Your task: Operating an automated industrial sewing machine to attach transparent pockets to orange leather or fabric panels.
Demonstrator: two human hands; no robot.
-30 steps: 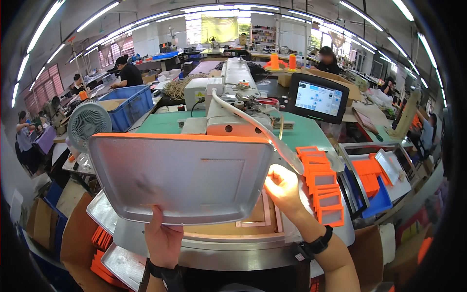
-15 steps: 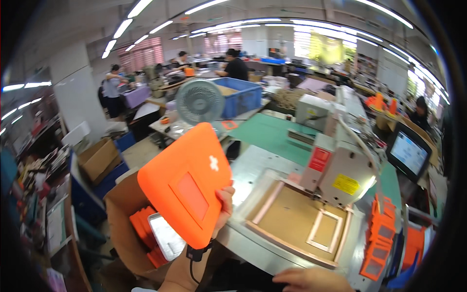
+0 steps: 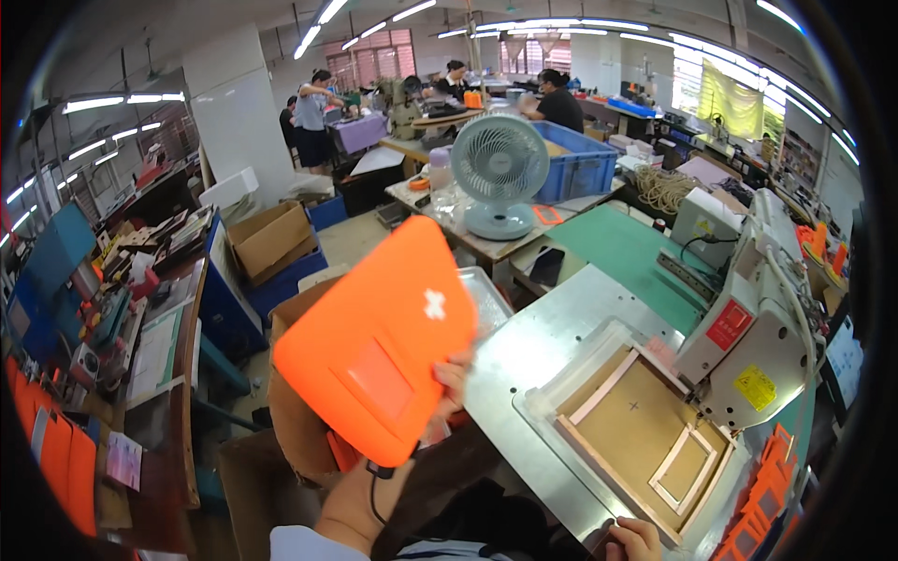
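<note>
My left hand (image 3: pixel 452 379) grips a rounded orange panel (image 3: pixel 383 299) with a white cross and a raised window, tilted over a cardboard box (image 3: pixel 295 411) that holds orange pieces. At the lower right, my right hand (image 3: pixel 630 538) has curled fingers at the edge of a metal worktop (image 3: pixel 505 365); whatever they may grip is hidden. Beyond it a tan jig (image 3: pixel 608 435) with pale frames lies under the head of an industrial machine (image 3: pixel 739 346). Orange window frames (image 3: pixel 762 491) lie in a row at the far right.
A grey fan (image 3: pixel 499 159) and blue crate (image 3: pixel 571 178) stand on a back table, near a green mat (image 3: pixel 627 252) and a dark phone (image 3: pixel 546 266). A cluttered bench (image 3: pixel 159 346) is at the left. Several co-workers (image 3: pixel 561 112) work farther back.
My view has turned left. The panel has flipped from silver to orange side and moved over the box, still in my left hand. My right hand has left the panel and dropped to the worktop's edge.
</note>
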